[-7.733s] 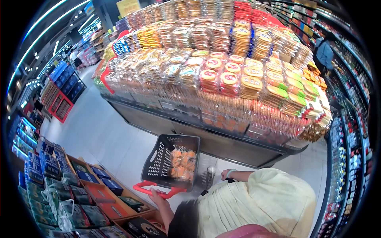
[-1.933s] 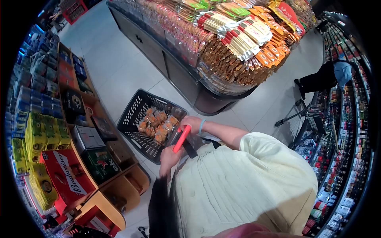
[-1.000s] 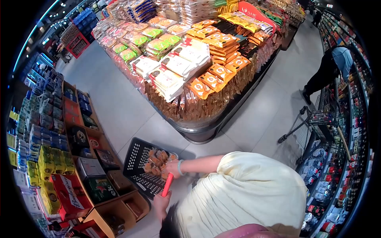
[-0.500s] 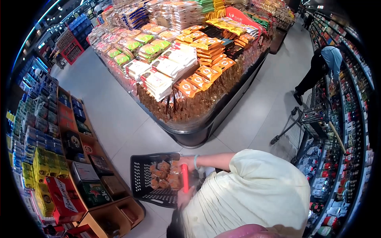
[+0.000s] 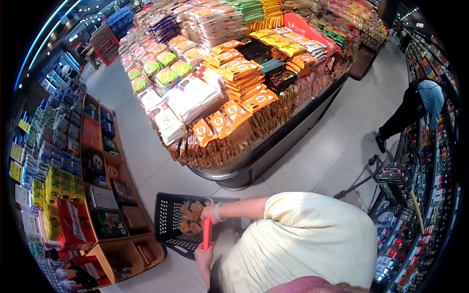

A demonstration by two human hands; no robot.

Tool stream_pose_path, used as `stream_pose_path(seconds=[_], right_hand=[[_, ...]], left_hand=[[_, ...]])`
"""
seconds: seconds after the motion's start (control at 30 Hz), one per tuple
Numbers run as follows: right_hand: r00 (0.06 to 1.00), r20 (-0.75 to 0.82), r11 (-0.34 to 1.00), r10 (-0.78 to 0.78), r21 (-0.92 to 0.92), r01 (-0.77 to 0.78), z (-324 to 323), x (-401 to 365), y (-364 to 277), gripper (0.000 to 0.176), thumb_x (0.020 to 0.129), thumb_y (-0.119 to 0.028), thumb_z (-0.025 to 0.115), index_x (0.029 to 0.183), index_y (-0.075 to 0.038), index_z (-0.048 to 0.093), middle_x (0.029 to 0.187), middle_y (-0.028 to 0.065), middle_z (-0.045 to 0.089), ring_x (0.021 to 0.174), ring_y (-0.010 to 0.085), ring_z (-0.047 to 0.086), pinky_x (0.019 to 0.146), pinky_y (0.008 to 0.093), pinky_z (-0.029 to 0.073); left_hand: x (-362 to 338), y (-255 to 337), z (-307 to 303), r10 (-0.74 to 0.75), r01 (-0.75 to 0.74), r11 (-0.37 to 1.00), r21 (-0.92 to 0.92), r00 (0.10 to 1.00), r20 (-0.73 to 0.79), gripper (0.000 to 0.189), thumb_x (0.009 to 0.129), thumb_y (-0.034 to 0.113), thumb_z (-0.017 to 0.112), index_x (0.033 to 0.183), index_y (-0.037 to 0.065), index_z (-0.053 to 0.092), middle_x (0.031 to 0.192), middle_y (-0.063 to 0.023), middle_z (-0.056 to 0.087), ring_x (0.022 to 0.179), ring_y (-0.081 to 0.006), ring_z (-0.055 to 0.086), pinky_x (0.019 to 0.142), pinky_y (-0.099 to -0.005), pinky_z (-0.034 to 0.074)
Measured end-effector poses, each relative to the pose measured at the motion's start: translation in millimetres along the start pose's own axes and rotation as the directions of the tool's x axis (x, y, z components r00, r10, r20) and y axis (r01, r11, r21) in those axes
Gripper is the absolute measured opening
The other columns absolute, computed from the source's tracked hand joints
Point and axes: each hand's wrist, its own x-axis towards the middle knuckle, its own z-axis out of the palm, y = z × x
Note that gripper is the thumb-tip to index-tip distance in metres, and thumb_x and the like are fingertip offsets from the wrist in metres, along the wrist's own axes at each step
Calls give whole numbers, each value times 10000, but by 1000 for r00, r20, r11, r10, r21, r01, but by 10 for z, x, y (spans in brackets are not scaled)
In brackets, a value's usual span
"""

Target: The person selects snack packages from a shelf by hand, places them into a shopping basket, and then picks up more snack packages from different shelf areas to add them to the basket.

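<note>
A black plastic shopping basket (image 5: 168,215) with a perforated wall is below the corner of the snack display. Several clear-wrapped, orange-brown food packs (image 5: 191,217) lie inside it. My right hand (image 5: 210,213), with a light band at the wrist, closes around the upper end of the basket's red handle (image 5: 207,234). At the handle's lower end, my left hand (image 5: 203,255) grips too, its fingers partly hidden. My cream sleeve and torso cover the lower right of the view.
A large snack island (image 5: 234,180) carries orange packets (image 5: 234,115) and white packs (image 5: 193,97). On the left stands a wooden drinks shelf (image 5: 129,249). A person (image 5: 410,107) bends at the right shelves beside a shopping cart (image 5: 391,176). Pale floor tiles run between them.
The basket and both hands have shifted slightly left in view, and more of the right forearm shows. The display, shelves and cart sit differently in the frame. Both hands still grip the handle.
</note>
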Motion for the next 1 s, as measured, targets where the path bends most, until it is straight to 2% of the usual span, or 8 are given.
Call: stream_pose_path(seconds=[0.07,0.27,0.43,0.47,0.6,0.87,0.97,1.0], right_hand=[[990,139,995,32,-94,-19,-91,-82,-45,170,652,-151,658,822,-137,651,848,90,657,854,310,627,756,432,477],[984,178,996,-9,-84,24,-261,-537,1,182,661,-151,654,843,-155,662,837,91,662,867,291,631,749,429,476],[989,147,997,-25,-65,35,-304,-988,139,154,659,-132,653,813,-131,660,821,95,660,835,301,632,717,414,479],[989,146,1000,-22,-17,25,-315,-1088,177,163,634,-111,659,797,-121,657,813,99,659,824,308,628,701,416,476],[996,63,995,-56,85,51,-234,-1437,355,176,593,-72,658,762,-107,626,793,85,628,832,290,594,732,401,460],[980,-50,980,-194,32,196,-140,-2021,724,169,582,-75,658,736,-100,594,788,83,612,833,293,583,752,400,451],[987,60,989,-147,21,146,-215,-2131,748,160,587,-89,659,737,-105,605,792,85,622,833,296,586,734,403,456],[984,148,995,-102,29,99,-247,-2165,764,155,592,-101,661,739,-108,611,797,86,629,830,297,588,724,404,459]], left_hand=[[-18,-28,151,-36,38,999,28,998,-55,303,726,297,727,842,20,688,586,-111,609,568,-206,628,562,-346,468],[-390,96,575,-45,61,995,77,978,-203,291,706,311,742,843,57,707,624,-142,628,601,-258,636,598,-358,476],[-721,507,893,-161,161,987,20,987,-9,313,729,300,723,884,29,702,671,-128,647,661,-217,641,643,-335,479],[-695,333,1011,-57,57,998,34,998,-11,304,754,289,706,880,12,699,650,-94,639,636,-141,613,627,-297,470],[-877,403,1322,-7,19,993,-120,995,96,278,789,246,691,859,-23,683,644,-16,609,620,-55,519,583,-239,428],[-1196,557,1924,50,21,942,-335,978,204,225,800,212,683,815,-10,653,628,6,569,582,-60,479,538,-248,391],[-1511,1109,1884,-31,53,984,-171,991,132,247,797,243,689,840,1,661,623,-17,588,593,-73,500,573,-269,418],[-1571,1192,1911,-68,69,997,-17,994,83,344,775,347,692,911,31,669,681,-90,643,649,-156,602,647,-327,464]])
